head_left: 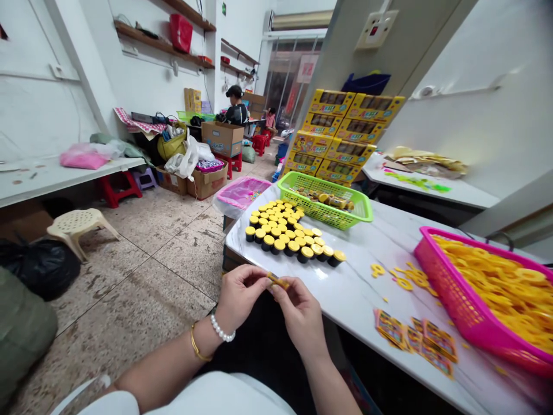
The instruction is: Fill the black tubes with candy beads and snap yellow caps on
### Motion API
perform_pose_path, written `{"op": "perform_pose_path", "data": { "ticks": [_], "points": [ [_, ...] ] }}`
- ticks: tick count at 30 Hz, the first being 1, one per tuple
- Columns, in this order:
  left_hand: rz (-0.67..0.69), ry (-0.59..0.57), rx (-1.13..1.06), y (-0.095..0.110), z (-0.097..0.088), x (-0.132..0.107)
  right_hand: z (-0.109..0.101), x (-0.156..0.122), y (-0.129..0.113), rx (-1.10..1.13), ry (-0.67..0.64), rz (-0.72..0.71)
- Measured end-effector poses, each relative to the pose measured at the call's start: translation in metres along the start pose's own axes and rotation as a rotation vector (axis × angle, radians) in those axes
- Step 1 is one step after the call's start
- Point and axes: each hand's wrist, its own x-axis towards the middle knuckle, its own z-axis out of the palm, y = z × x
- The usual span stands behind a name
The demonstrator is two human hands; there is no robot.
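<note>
In front of my lap, my left hand (244, 293) and my right hand (298, 305) pinch a small yellow-and-brown printed piece (277, 280) between thumbs and fingers, one at each end. Whether it is a folded label or something wrapped, I cannot tell. Just beyond, rows of small black tubs with yellow lids (283, 227) stand upright on the white marbled table (354, 282). A green basket (345, 221) behind them holds several printed pieces of similar colours. Small stacks of printed cards (432, 343) lie toward the right, near the table's front edge.
A pink basket (462, 294) full of yellow plastic rings stands at the right, with loose yellow pieces (404, 282) beside it. Yellow display boxes (332, 135) are stacked behind. A cream stool (80, 225) stands on the floor at left. A person (237, 109) sits farther back.
</note>
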Motion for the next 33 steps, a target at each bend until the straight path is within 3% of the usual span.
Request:
{"op": "perform_pose_path", "data": {
  "ticks": [4,9,14,20,26,29,33],
  "points": [
    [-0.002,0.057,0.001,-0.005,0.004,0.0,0.003,0.002,0.005,0.05,0.055,0.059],
    [0.149,0.084,0.148,-0.002,0.004,-0.005,0.002,0.002,0.013,-0.107,0.183,-0.007],
    [0.244,0.105,0.19,0.004,-0.005,-0.003,0.001,-0.001,0.015,-0.203,0.196,-0.056],
    [0.145,-0.002,0.162,0.007,-0.007,-0.001,0.004,-0.005,0.018,-0.232,0.156,-0.153],
    [0.168,-0.008,0.212,0.012,-0.011,-0.005,0.003,-0.006,0.024,-0.327,0.151,-0.173],
    [0.054,-0.067,0.115,0.009,-0.012,-0.003,0.003,-0.009,0.022,-0.331,0.135,-0.205],
    [-0.078,-0.048,-0.045,0.002,-0.012,0.0,0.003,-0.01,0.019,-0.323,0.149,-0.215]
  ]
}}
